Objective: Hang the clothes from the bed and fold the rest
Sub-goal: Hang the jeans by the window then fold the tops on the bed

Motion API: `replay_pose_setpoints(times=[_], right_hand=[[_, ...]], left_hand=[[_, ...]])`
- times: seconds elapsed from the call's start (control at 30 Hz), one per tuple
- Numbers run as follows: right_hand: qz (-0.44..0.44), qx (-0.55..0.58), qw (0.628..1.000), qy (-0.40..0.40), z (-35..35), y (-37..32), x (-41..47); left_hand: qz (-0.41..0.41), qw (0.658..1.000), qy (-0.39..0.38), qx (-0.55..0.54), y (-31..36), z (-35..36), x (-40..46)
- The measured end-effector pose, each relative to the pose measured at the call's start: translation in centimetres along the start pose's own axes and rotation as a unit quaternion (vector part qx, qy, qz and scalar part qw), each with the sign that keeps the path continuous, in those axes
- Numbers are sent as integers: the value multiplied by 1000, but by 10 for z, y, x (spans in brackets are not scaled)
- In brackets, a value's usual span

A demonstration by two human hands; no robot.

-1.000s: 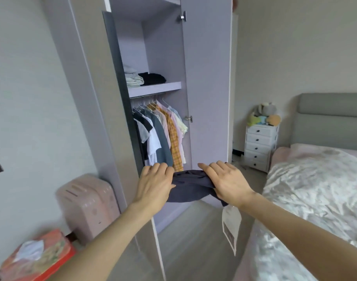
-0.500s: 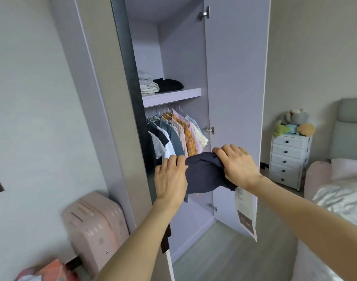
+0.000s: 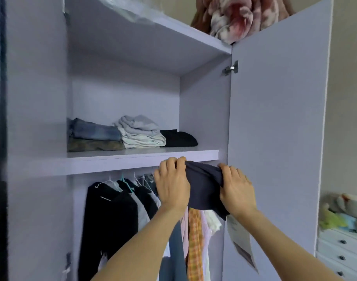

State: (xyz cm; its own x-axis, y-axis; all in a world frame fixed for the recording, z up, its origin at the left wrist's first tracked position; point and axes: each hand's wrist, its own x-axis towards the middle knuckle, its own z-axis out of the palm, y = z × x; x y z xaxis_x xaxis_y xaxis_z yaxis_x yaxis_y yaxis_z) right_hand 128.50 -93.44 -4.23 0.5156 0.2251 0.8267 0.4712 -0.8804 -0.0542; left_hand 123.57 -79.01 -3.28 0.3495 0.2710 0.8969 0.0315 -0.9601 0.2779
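Stowing step: left hand (image 3: 172, 187) and right hand (image 3: 237, 191) both pinch folded navy garment (image 3: 204, 187); next, lift onto shelf (image 3: 143, 156), 12 o'clock.

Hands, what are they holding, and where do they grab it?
Both hold one folded dark cloth: the left hand grips its left end, the right hand its right end.

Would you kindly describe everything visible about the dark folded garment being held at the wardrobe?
The dark navy garment is a soft, matte cloth bundle, folded compactly. The left hand and right hand grip its two sides, holding it just below the front edge of the wardrobe shelf. A white paper tag dangles beneath it.
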Motion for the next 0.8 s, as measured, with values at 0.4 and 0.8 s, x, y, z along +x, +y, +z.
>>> replay_pose_setpoints(times=[0.4,0.8], right_hand=[[-97,78,992,14,114,28,117],[-202,110,968,101,177,17,268]], left_hand=[[69,997,15,27,-55,97,85],[85,990,78,85,-88,137,203]])
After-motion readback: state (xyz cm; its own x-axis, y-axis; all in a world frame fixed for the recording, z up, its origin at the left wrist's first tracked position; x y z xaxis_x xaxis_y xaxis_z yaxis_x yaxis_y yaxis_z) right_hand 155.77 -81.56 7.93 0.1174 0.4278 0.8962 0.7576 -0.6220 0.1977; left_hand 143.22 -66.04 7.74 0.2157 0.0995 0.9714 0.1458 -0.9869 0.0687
